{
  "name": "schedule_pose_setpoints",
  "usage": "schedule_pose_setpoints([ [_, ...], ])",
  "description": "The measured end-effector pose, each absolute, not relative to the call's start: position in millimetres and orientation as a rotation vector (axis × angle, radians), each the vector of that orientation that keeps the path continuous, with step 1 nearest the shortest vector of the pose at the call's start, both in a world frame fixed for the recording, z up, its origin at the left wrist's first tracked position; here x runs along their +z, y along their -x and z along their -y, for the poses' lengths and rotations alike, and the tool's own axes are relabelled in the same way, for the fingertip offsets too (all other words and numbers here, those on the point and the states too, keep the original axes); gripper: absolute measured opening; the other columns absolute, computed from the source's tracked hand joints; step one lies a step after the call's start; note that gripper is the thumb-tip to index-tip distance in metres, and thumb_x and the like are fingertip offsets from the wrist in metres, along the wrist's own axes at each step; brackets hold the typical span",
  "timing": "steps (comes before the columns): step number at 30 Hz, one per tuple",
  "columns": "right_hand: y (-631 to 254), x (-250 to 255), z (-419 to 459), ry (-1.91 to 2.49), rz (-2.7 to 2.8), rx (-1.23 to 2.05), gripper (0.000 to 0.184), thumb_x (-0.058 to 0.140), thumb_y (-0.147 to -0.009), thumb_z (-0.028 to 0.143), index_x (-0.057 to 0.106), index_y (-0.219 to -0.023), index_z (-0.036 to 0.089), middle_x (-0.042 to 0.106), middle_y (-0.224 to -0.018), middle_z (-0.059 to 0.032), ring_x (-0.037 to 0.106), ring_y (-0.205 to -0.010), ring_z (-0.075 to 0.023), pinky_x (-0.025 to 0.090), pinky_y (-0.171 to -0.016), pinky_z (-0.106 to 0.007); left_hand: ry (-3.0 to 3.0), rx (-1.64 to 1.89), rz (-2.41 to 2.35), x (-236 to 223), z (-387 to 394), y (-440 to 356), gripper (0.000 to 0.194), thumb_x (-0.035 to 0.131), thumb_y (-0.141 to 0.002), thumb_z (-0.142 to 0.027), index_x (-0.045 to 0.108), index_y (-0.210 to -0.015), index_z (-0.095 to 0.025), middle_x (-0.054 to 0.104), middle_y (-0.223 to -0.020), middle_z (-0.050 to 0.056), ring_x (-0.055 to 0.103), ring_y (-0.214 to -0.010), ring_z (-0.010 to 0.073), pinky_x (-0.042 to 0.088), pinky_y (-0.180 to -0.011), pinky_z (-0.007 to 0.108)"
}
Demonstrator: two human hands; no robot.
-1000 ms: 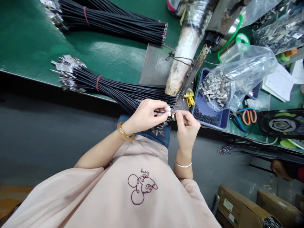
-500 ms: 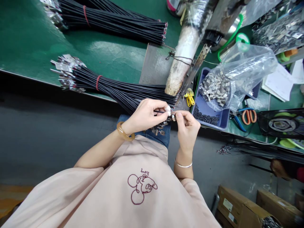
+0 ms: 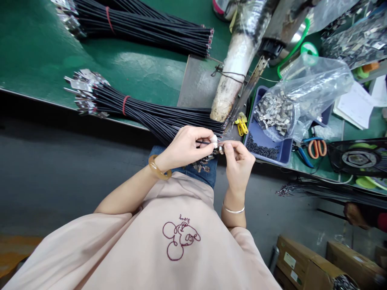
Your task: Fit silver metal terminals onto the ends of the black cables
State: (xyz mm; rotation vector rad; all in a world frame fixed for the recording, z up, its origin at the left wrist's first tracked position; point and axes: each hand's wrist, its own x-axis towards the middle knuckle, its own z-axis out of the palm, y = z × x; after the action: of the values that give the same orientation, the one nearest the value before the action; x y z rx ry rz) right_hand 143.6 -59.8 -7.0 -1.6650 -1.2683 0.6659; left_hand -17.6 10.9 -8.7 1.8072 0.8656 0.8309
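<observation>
My left hand [image 3: 191, 146] is closed on a black cable [image 3: 203, 142], with something white on a fingertip. Facing it, my right hand [image 3: 238, 163] pinches a small metal piece [image 3: 221, 149] at the cable's end; its exact shape is partly hidden by the fingers. Below the hands, more metal-ended cables [image 3: 202, 165] lie over my lap. Just beyond my left hand rests a bundle of black cables [image 3: 145, 108] tied with a red band, metal connectors at its left end.
A second cable bundle [image 3: 145, 30] lies farther back. A wrapped tube [image 3: 231, 72] slants down close above my hands. On the right stand a blue tray [image 3: 282, 155] with metal parts and small black pieces, a yellow clip [image 3: 242, 125] and orange-handled pliers [image 3: 317, 148].
</observation>
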Motion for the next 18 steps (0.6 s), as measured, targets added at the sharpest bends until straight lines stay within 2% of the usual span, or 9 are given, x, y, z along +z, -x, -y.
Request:
schedule_pose_setpoints([
  [7,-143.5,-7.7,59.7,1.633,1.258,0.679,0.026,0.061,-0.095,0.04,0.072,-0.084,0.02,0.069,-0.073,0.0007,0.057,-0.065,-0.0108,0.044,-0.062,-0.025,-1.826,0.842,-0.859,-8.5,-11.5,17.2,0.013,0.061,-0.082,-0.018,0.067,-0.073,-0.012,0.062,-0.064,-0.001,0.049,-0.055,0.0071,0.036,-0.055,0.02],
  [14,-141.2,-6.8,60.1,1.635,1.364,0.542,0.016,0.068,-0.09,0.032,0.071,-0.08,0.02,0.067,-0.074,0.0033,0.039,-0.053,-0.0064,0.034,-0.055,-0.025,-1.854,0.838,-0.858,-8.4,-11.3,17.9,0.012,0.061,-0.081,-0.017,0.068,-0.073,-0.013,0.058,-0.061,-0.003,0.043,-0.054,0.0064,0.032,-0.053,0.02],
  [18,-140.3,-6.2,60.8,1.64,1.363,0.493,0.015,0.071,-0.088,0.034,0.071,-0.08,0.021,0.069,-0.076,0.0028,0.036,-0.051,-0.0053,0.033,-0.052,-0.024,-1.865,0.838,-0.843,-9.2,-10.7,18.4,0.011,0.062,-0.082,-0.017,0.067,-0.072,-0.013,0.057,-0.06,-0.003,0.043,-0.053,0.0059,0.032,-0.053,0.02],
])
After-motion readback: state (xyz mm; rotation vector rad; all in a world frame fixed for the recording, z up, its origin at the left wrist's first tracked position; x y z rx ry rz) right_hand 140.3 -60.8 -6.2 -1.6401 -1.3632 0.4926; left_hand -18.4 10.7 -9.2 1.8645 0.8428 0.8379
